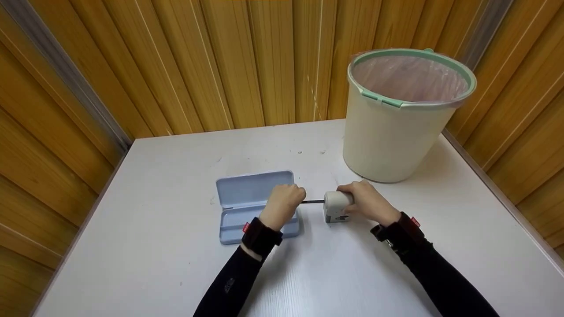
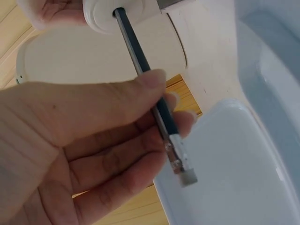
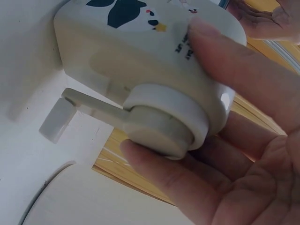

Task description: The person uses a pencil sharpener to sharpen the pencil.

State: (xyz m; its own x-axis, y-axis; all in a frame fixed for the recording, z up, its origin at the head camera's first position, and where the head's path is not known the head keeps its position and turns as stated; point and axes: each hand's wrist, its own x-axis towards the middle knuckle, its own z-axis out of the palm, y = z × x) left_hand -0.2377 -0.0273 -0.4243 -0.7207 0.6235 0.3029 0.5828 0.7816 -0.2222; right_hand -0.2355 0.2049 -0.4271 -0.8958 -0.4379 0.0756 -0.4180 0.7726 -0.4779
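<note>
1. A white counter point(image 1: 154, 264) stands in a wood-panelled corner.
2. Nearest, the left hand point(image 1: 284, 203) pinches one dark pencil point(image 1: 313, 201), its tip already in the one hand-crank pencil sharpener point(image 1: 335, 206).
3. The right hand point(image 1: 368, 200) clasps the sharpener; cranking looks still undone.
4. Left of the sharpener lies one open blue pencil case point(image 1: 246, 198); behind it stands one lined waste bin point(image 1: 396, 114).

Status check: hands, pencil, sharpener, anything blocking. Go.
Left hand pinches pencil, tip inside sharpener. Right hand grips sharpener on table. Open pencil case beside left hand, bin behind; nothing blocking.
</note>
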